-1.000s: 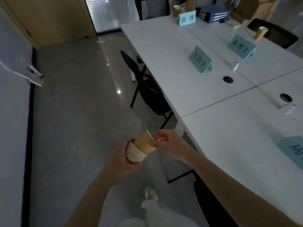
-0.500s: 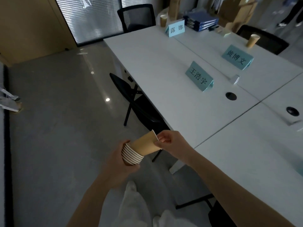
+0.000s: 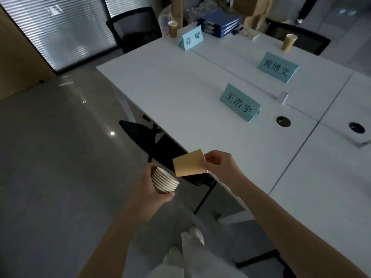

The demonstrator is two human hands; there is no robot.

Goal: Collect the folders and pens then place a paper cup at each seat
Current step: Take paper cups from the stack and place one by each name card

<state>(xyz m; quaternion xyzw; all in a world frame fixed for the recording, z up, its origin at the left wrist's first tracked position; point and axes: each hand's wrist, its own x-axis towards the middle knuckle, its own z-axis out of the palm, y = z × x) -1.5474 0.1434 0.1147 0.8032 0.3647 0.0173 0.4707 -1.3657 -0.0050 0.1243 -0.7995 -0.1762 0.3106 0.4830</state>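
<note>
At the near edge of the white table [image 3: 160, 93], just before the seat with the name card [image 3: 240, 103], the person holds cups in both hands; the right hand [image 3: 218, 167] is closed in a pinch on the rim of one paper cup [image 3: 188, 165], which lies on its side in the air, free of the others and not touching them; the left hand [image 3: 148, 189] is wrapped around the stack of cups [image 3: 165, 181], tilted with the rims toward the right. Two cups already stand far away, one [image 3: 172, 29] near the far name card [image 3: 191, 39] and one [image 3: 288, 42] at the opposite side; the blue folders [image 3: 219, 25] are piled at the far end, so the collecting seems done. I see no pens clearly.

I judge that the next step is to set the single cup upright on the table at this seat. The risk is in the grip: the pinch is only on the thin rim, so the cup may bend or slip while it is turned; it is light and empty, so if it is put down tilted or too near the edge, it may tip and roll to the floor. The tilted stack may also let a cup slide out if the left hand relaxes.
</note>
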